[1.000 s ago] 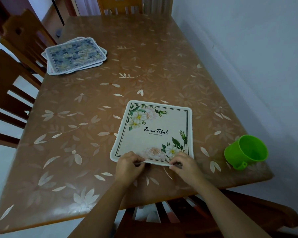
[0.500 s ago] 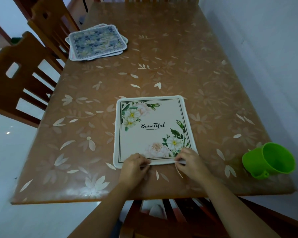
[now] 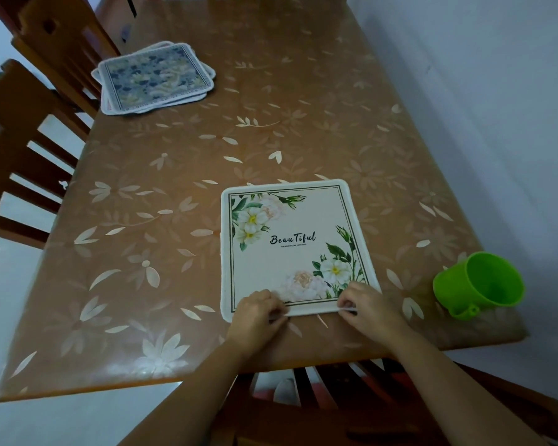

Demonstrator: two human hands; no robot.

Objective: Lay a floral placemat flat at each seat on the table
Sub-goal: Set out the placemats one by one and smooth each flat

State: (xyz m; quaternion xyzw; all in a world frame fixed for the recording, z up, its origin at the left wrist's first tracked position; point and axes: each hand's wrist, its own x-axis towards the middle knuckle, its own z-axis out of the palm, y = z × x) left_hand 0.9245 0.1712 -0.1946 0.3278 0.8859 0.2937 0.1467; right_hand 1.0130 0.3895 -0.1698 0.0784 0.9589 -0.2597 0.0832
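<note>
A white floral placemat [image 3: 295, 246] printed "Beautiful" lies flat on the brown table [image 3: 181, 220], near its front edge. My left hand [image 3: 258, 312] pinches the mat's near edge toward the left corner. My right hand [image 3: 366, 305] pinches the same edge toward the right corner. A stack of blue-patterned placemats [image 3: 155, 77] sits at the table's far left, by a chair.
A green plastic cup [image 3: 480, 283] lies tilted at the table's right front corner. Wooden chairs [image 3: 29, 149] stand along the left side, and another chair [image 3: 335, 410] is under my arms. A white wall [image 3: 496, 107] runs along the right edge.
The mat has turned a little clockwise and now sits squarer to the table's front edge. Both hands stay on its near edge. The view has shifted.
</note>
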